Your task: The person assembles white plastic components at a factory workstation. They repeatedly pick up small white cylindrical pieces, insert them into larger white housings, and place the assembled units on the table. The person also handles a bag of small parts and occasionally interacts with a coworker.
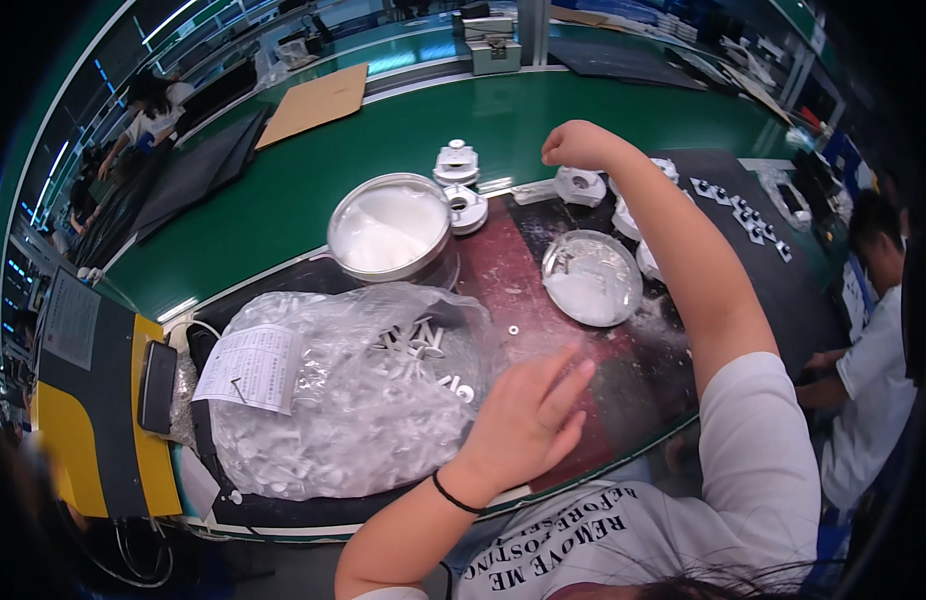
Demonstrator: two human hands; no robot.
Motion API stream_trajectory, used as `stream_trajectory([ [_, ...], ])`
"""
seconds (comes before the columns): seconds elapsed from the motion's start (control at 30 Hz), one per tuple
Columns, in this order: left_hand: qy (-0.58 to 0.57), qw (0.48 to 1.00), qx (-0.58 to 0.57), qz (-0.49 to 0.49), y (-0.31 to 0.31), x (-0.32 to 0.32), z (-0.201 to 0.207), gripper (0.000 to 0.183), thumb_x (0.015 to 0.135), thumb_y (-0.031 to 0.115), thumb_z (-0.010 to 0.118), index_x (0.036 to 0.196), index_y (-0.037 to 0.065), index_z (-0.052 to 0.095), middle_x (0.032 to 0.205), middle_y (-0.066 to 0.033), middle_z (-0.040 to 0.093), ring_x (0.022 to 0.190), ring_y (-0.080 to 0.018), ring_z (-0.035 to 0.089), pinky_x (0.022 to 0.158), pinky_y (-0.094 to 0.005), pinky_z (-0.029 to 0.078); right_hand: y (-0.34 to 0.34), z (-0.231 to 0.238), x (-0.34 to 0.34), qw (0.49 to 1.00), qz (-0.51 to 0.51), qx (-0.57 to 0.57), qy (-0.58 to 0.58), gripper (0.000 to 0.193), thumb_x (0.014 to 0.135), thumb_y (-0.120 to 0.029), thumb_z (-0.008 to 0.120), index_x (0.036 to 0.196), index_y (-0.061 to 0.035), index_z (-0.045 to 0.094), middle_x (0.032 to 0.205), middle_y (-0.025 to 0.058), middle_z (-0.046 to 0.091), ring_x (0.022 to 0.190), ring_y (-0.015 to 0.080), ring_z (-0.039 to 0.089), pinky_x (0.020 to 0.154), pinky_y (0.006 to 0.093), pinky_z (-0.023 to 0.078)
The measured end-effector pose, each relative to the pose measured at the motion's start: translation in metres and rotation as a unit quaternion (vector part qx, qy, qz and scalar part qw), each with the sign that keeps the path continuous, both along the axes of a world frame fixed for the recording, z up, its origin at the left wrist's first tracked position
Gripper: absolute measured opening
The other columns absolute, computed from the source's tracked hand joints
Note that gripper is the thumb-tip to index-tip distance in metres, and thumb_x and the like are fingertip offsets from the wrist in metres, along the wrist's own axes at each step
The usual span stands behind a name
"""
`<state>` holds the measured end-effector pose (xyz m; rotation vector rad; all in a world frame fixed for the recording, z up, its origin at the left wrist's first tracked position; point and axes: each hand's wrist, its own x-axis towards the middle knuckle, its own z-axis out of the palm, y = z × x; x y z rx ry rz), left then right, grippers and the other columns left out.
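- Left hand [528, 415]: loosely open, fingers stretched out and slightly parted, thumb set apart from them; the back of the hand faces up and the fingers blur a little at the tips.
- It hovers over, or rests on, the red strip [498, 265] of the work surface; which of the 2 cannot be told. The clear plastic bag [333, 440] lies just beside it on the left, with white headed pins [415, 345] showing inside.
- The left forearm comes up from the lower edge and slants to the right, with 1 black band [457, 492] around the wrist.
- Right hand [583, 145]: fingers curled and turned down, bent toward the left; whether they grip anything cannot be told, as the fingertips are mostly hidden.
- It is raised just beyond and above 1 white hexagonal part [581, 187], near the far edge of the black mat; contact cannot be confirmed.
- The right arm reaches far forward, nearly straight, and passes in front of more white parts.
- Between the 2 hands, the shallow round dish [588, 290] holds white material; 1 small white ring [514, 329] lies on the red strip, near the left fingertips.
- The larger round tin [383, 225], also with white contents, stands behind the bag.
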<state>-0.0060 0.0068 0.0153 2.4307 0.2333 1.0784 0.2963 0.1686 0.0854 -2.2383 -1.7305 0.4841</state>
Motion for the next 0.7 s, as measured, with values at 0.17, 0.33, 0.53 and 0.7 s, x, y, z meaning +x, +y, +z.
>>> stream_trajectory([
  [0.17, 0.018, 0.999, -0.020, 0.025, 0.005, 0.001, 0.001, 0.066, 0.068, 0.011, 0.070, 0.127, 0.004, 0.042, 0.124, -0.0190, 0.048, 0.106, -0.0359, 0.051, 0.089, -0.0413, 0.042, -0.020, -0.007, 0.019, 0.999, -0.013, 0.038, -0.027, 0.033, 0.079, -0.028, 0.066, 0.104, -0.0065, 0.067, 0.097, 0.0089, 0.066, 0.090, 0.0172, 0.061, 0.079, 0.0332, 0.048],
  [0.33, 0.041, 0.998, -0.034, 0.027, 0.006, 0.000, 0.003, 0.065, 0.069, 0.011, 0.070, 0.127, 0.003, 0.042, 0.123, -0.0194, 0.048, 0.106, -0.0366, 0.051, 0.090, -0.0415, 0.042, -0.030, 0.015, 0.023, 0.822, -0.080, 0.251, 0.505, 0.023, 0.087, -0.029, 0.059, 0.098, -0.0093, 0.065, 0.092, 0.0053, 0.065, 0.087, 0.0169, 0.060, 0.077, 0.0330, 0.046],
  [0.53, 0.055, 0.996, -0.056, 0.037, 0.007, -0.001, -0.004, 0.064, 0.070, 0.010, 0.069, 0.127, 0.002, 0.042, 0.122, -0.0191, 0.049, 0.106, -0.0368, 0.050, 0.091, -0.0406, 0.042, -0.071, 0.082, 0.016, 0.404, 0.047, 0.415, 0.814, 0.027, 0.094, -0.021, 0.043, 0.082, -0.0027, 0.058, 0.081, 0.0083, 0.059, 0.079, 0.0207, 0.055, 0.077, 0.0374, 0.042],
  [0.7, 0.049, 0.996, -0.063, 0.030, 0.007, 0.001, -0.004, 0.063, 0.070, 0.009, 0.067, 0.128, 0.003, 0.042, 0.123, -0.0194, 0.048, 0.109, -0.0366, 0.050, 0.093, -0.0402, 0.041, -0.110, 0.108, 0.022, 0.251, 0.094, 0.468, 0.842, 0.036, 0.097, -0.025, 0.037, 0.082, -0.0007, 0.058, 0.074, 0.0099, 0.060, 0.071, 0.0223, 0.057, 0.074, 0.0393, 0.044],
])
